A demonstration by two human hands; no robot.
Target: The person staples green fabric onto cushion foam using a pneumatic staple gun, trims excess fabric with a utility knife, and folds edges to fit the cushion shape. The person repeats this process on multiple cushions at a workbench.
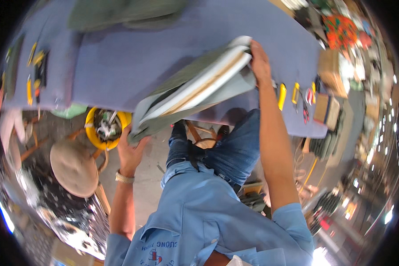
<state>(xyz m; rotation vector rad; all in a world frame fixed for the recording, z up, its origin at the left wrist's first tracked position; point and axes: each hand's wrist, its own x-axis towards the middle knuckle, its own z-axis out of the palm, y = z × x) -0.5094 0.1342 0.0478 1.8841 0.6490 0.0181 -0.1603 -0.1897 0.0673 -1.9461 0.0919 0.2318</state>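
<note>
A long upholstered panel [204, 84] hangs tilted between my hands, its right end higher and farther off. Grey-green fabric wraps it, and the open side facing me shows white padding with a tan strip along the middle. My left hand [132, 150] is closed on the lower left corner of its fabric. Around the far right end curl the fingers of my right hand [260, 64], partly hidden behind it. The panel is over the near edge of a blue-grey covered table [115, 66], slightly blurred.
Dark green padded pieces [128, 15] lie at the table's far side. Yellow-handled cutters [282, 95] and red-handled scissors [306, 113] lie right; more tools [40, 68] left. Below the table's edge are a yellow bucket of scraps [89, 128] and a beige round stool [73, 166]. Cardboard boxes [330, 73] stand right.
</note>
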